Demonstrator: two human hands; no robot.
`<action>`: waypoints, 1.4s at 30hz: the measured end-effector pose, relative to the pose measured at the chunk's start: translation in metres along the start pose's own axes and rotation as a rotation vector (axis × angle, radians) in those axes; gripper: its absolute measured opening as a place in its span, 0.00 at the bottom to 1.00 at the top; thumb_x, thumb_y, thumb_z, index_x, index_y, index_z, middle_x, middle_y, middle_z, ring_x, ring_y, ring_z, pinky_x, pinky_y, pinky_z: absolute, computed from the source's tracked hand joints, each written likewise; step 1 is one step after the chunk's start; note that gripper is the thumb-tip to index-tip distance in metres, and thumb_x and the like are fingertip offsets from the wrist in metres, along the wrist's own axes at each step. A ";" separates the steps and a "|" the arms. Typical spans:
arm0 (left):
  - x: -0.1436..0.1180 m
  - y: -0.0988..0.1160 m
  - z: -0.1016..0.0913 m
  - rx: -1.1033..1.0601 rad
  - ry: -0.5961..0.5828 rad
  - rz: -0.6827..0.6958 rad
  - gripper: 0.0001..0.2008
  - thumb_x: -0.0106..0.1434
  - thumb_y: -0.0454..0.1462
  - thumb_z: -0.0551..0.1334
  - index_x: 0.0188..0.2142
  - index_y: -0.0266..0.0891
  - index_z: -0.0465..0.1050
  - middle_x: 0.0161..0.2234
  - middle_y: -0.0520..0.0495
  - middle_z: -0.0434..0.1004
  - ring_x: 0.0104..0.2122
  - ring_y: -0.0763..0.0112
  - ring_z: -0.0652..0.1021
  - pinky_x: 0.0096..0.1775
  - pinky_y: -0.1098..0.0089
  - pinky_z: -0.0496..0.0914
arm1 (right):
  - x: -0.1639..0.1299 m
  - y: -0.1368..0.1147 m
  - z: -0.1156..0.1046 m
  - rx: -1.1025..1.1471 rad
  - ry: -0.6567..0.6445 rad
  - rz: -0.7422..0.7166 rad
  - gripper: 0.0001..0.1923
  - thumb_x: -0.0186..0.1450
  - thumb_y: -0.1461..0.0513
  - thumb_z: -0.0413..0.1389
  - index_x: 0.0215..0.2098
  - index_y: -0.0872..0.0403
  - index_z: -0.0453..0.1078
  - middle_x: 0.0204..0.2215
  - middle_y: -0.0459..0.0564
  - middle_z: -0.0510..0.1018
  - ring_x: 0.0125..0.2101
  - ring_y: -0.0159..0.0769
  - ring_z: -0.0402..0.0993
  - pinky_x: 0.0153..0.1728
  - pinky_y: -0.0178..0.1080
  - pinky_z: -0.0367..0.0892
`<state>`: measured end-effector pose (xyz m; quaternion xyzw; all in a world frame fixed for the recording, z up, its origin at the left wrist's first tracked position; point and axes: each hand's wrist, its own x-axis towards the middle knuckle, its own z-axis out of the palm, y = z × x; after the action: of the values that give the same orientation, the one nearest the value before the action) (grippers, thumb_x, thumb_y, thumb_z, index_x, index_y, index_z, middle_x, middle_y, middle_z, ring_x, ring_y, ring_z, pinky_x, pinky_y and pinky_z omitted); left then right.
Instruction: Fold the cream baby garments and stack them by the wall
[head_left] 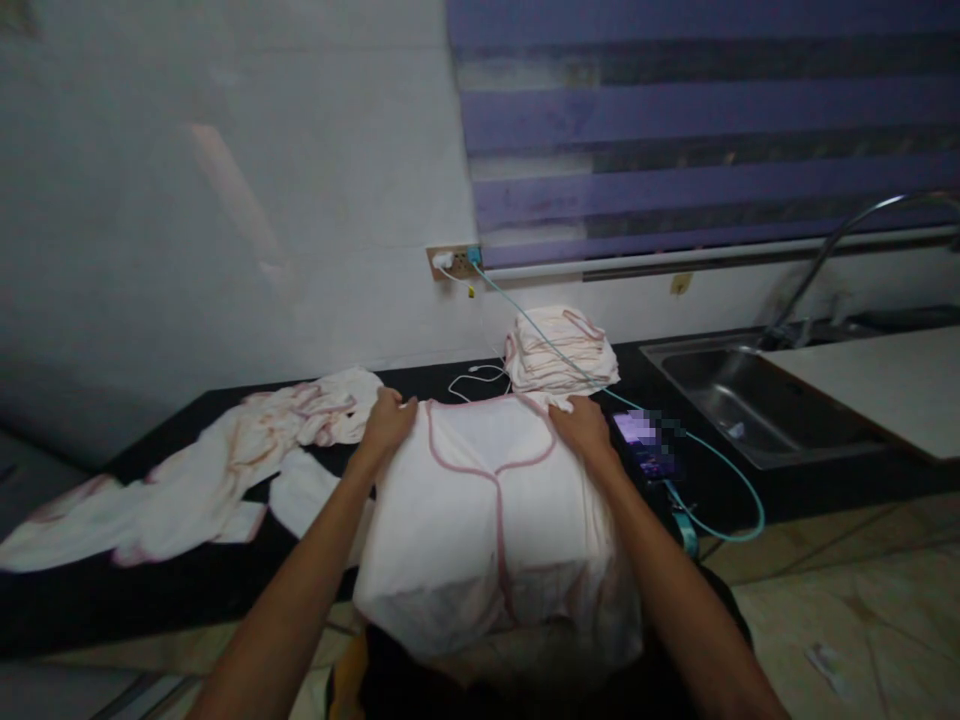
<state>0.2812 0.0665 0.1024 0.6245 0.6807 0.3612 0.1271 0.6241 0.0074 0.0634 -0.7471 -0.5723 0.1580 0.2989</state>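
Note:
A white garment with pink trim (487, 500) lies spread over the front edge of the black counter (180, 590) and hangs toward me. My left hand (388, 420) grips its far left corner. My right hand (581, 425) grips its far right corner. Both arms reach forward along the garment's sides. Behind it sits a folded stack of similar white and pink cloths (561, 350). To the left, an unfolded heap of the same cloths (217, 470) sprawls across the counter.
A phone (646, 445) with a lit screen lies just right of my right hand, on a teal cable (720, 470) running to a wall socket (454, 262). A steel sink (742, 400) with a faucet is at the right. Purple blinds hang above.

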 end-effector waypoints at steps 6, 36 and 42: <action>-0.068 0.013 0.060 0.254 -0.096 0.279 0.19 0.71 0.46 0.52 0.52 0.37 0.69 0.50 0.34 0.76 0.52 0.52 0.76 0.52 0.56 0.71 | 0.012 -0.003 0.052 -0.327 0.133 -0.016 0.16 0.73 0.54 0.54 0.53 0.55 0.73 0.57 0.65 0.71 0.56 0.50 0.67 0.51 0.45 0.64; -0.074 -0.018 0.123 0.285 -0.125 0.518 0.23 0.75 0.42 0.49 0.63 0.37 0.69 0.70 0.35 0.64 0.72 0.50 0.59 0.70 0.41 0.57 | 0.021 -0.008 0.094 -0.464 0.068 -0.220 0.36 0.72 0.42 0.52 0.56 0.68 0.72 0.54 0.76 0.74 0.55 0.58 0.69 0.51 0.47 0.65; -0.119 0.012 0.144 -0.010 -0.448 0.951 0.18 0.73 0.40 0.55 0.59 0.42 0.72 0.60 0.41 0.76 0.63 0.63 0.73 0.64 0.57 0.70 | 0.035 0.002 0.094 -0.304 -0.043 -0.265 0.27 0.78 0.51 0.42 0.61 0.62 0.68 0.54 0.69 0.77 0.55 0.51 0.72 0.53 0.45 0.66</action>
<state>0.4023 0.0019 -0.0242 0.9258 0.2765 0.2399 0.0943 0.5815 0.0657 -0.0063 -0.6982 -0.6891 0.0451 0.1885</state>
